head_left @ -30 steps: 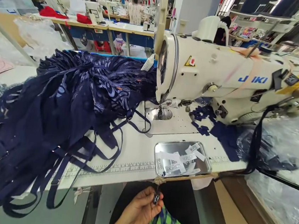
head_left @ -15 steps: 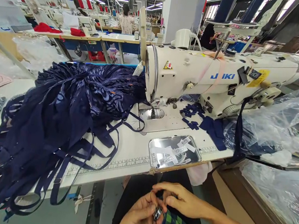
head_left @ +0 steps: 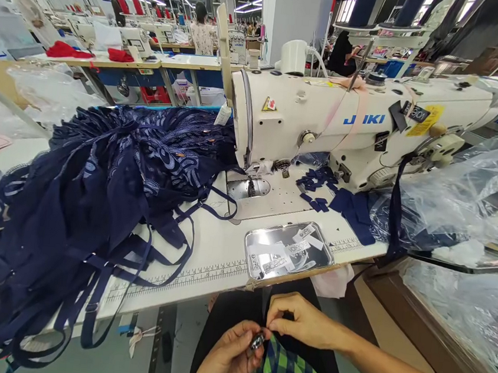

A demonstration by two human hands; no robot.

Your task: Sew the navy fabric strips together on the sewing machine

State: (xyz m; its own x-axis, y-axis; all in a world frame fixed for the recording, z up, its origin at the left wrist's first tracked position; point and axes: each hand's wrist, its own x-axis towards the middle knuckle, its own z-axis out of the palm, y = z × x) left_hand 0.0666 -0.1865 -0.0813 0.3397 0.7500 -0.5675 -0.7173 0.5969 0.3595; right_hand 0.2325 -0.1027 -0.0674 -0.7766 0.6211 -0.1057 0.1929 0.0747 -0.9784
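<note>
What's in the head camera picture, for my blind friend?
The left hand holds a small shiny metal piece, right hand pinching beside it, below a white table with a white sewing machine and navy strappy garments.

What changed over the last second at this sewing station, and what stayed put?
The right hand came into view from the right and now pinches beside the small metal piece that the left hand was already holding. The navy garments, label tray and sewing machine lie as before.

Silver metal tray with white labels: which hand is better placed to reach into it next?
Right, probably. The right hand sits below the silver metal tray, while the left hand lies lower and grips a small shiny metal part.
</note>
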